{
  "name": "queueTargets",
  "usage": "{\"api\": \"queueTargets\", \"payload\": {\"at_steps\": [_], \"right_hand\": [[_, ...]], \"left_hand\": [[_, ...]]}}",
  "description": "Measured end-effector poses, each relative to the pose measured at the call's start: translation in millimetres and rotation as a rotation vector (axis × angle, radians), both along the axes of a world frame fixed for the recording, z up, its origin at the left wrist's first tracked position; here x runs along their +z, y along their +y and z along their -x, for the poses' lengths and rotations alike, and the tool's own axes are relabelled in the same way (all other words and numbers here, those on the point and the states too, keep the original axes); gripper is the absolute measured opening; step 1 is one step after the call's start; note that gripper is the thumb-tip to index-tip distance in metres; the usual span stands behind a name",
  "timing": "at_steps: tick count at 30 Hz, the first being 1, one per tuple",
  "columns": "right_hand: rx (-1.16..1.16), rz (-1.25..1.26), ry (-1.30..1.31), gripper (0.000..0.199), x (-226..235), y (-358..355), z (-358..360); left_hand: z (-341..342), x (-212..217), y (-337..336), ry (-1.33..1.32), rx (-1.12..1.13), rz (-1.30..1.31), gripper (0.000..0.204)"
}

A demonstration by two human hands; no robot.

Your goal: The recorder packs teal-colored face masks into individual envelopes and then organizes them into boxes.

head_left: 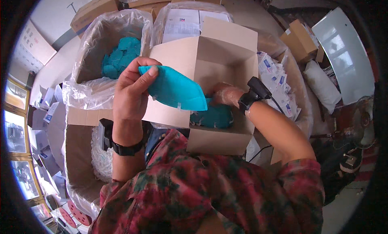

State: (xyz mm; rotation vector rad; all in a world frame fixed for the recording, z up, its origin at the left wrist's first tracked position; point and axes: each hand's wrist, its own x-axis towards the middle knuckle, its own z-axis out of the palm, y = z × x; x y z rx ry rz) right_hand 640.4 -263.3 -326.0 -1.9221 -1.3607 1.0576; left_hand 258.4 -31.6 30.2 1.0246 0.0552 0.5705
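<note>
My left hand [133, 86] pinches the upper left end of a flat teal face mask [176, 88] between thumb and fingers. The folded mask hangs over the left side of an open cardboard box [220, 143], with small clear tabs along its lower edge. My right hand [226, 94] reaches down inside that box, next to a pile of teal masks [216, 116]. Its fingers are partly hidden behind the held mask and the pile, so their grip does not show. Each wrist wears a black strap, the right one with a cabled black device.
A plastic-lined carton [85, 64] at the far left holds more teal masks. Small white packets [277, 78] fill a lined carton on the right. White stringy material [101, 157] lies in a box at near left. Printed sheets [182, 26] lie beyond the open box.
</note>
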Motion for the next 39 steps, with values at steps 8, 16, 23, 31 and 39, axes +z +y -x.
{"api": "queueTargets", "payload": {"at_steps": [8,16,23,31,39], "right_hand": [[0.279,0.217,-0.536,0.045,195.2,56.0,139.5],[-0.051,-0.156,-0.190,0.015,327.6,37.5,140.6],[-0.160,-0.244,-0.268,0.014,413.5,15.1,164.0],[-0.188,-0.430,-0.560,0.015,421.7,5.5,178.4],[-0.036,-0.476,-0.477,0.013,427.4,-28.6,162.1]], "left_hand": [[8.1,-6.4,-0.8,0.064,0.079,0.003,0.014],[10.6,4.7,3.0,0.079,0.157,-0.049,0.011],[-17.4,7.5,-21.9,0.216,0.217,-0.572,0.012],[-39.0,13.8,-53.7,0.273,0.095,-0.922,0.015],[-33.2,10.4,-33.8,0.192,0.214,-0.790,0.012]]}}
